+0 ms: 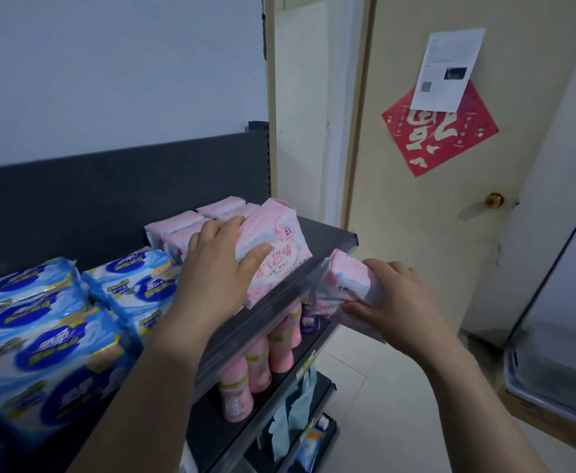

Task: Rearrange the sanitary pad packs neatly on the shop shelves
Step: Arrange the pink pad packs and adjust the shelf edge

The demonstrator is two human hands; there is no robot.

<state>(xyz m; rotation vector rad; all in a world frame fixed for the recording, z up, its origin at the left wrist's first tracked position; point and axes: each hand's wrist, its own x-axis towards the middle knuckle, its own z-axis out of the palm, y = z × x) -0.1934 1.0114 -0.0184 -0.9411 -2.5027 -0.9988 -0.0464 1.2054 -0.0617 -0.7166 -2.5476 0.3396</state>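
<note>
My left hand (pixel 216 264) grips a pink sanitary pad pack (pixel 274 249), tilted on the right end of the dark top shelf (pixel 327 233). Behind it lie several more pink packs (pixel 191 227) in a row. My right hand (pixel 394 302) holds another pink pack (pixel 344 285) just off the shelf's right front corner, in the air. Blue and white pad packs (pixel 51 322) fill the left part of the same shelf.
Pink bottles (pixel 259 363) stand on the shelf below, with more goods on lower shelves (pixel 314 435). To the right is a beige door (pixel 450 165) with a red paper sign, a white notice and a round knob (pixel 493 200). A glass-fronted cabinet (pixel 559 353) stands at far right.
</note>
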